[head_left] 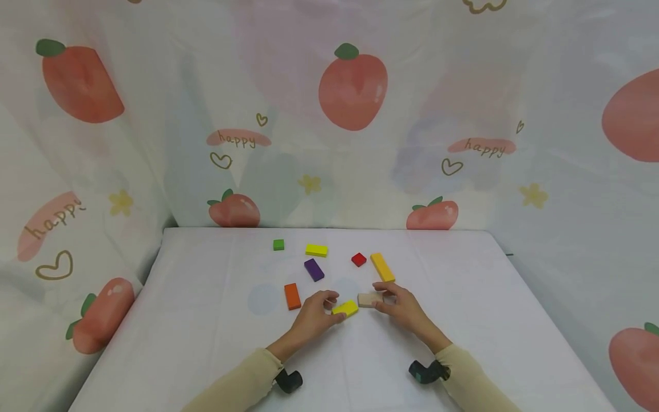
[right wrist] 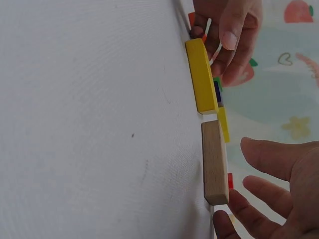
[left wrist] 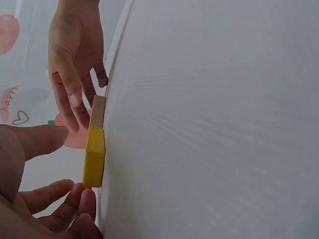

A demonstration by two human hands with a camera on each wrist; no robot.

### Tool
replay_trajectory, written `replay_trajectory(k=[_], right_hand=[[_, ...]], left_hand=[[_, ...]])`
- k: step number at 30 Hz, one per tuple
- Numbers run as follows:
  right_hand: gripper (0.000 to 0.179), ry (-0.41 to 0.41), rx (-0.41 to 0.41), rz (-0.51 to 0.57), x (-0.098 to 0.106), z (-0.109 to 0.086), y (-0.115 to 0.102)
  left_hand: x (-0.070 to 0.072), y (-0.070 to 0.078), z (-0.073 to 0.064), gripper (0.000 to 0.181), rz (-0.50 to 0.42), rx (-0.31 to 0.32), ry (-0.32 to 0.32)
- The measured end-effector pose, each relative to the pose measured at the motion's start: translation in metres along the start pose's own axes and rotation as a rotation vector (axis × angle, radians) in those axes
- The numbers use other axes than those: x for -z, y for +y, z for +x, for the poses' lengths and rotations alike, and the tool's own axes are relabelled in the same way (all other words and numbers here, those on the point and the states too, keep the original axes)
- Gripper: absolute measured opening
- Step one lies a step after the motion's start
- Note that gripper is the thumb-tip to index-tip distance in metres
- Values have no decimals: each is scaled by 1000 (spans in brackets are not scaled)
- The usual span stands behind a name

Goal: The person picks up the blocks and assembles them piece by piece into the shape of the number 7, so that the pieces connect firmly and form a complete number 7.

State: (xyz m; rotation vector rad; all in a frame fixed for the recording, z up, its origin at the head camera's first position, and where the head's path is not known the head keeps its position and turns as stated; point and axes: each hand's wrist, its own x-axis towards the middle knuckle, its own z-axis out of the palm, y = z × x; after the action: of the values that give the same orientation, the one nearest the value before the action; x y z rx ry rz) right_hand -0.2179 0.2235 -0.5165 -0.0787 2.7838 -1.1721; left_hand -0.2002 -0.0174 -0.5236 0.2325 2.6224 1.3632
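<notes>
Two blocks lie end to end on the white table, with a small gap between them in the right wrist view: a yellow block [head_left: 346, 309] on the left and a plain wooden block [head_left: 368, 300] on the right. Around the yellow one hovers my left hand [head_left: 315, 315], thumb and fingers spread. The left wrist view shows its thumb apart from the block [left wrist: 93, 158] and its fingertips close to the near end. My right hand [head_left: 405, 310] is spread beside the wooden block [right wrist: 215, 164]; its thumb stays clear, while its fingertips are near the end, contact uncertain.
Farther back on the table [head_left: 216, 320] lie an orange block [head_left: 292, 296], a purple block [head_left: 314, 270], a small green block [head_left: 278, 245], another yellow block [head_left: 316, 250], a red block [head_left: 358, 260] and a long amber block [head_left: 382, 267]. A printed curtain [head_left: 288, 86] rises behind.
</notes>
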Motion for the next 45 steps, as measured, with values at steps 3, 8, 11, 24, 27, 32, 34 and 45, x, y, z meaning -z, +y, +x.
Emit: replay_trajectory(k=[3, 8, 11, 24, 27, 32, 34, 45], right_hand=[[46, -2, -4, -18, 0, 2, 2], [45, 1, -7, -29, 0, 5, 1], [45, -6, -19, -32, 0, 6, 1], [41, -3, -43, -56, -5, 8, 0], [40, -5, -56, -58, -6, 8, 0], [38, -5, -65, -65, -8, 10, 2], [36, -5, -66, -68, -8, 11, 3], [33, -12, -35, -86, -6, 12, 6]], left_hand=[[-1, 0, 1, 47, 0, 8, -7], [-2, -1, 4, 44, 17, 1, -14], [-1, 0, 4, 43, 29, 2, -11], [-5, 0, 5, 39, 102, 1, -20], [-8, -1, 6, 37, 120, 8, -16], [-10, -1, 7, 34, 156, 19, 0], [-11, 0, 7, 34, 172, 20, 8], [-16, -1, 8, 31, 213, 12, 41]])
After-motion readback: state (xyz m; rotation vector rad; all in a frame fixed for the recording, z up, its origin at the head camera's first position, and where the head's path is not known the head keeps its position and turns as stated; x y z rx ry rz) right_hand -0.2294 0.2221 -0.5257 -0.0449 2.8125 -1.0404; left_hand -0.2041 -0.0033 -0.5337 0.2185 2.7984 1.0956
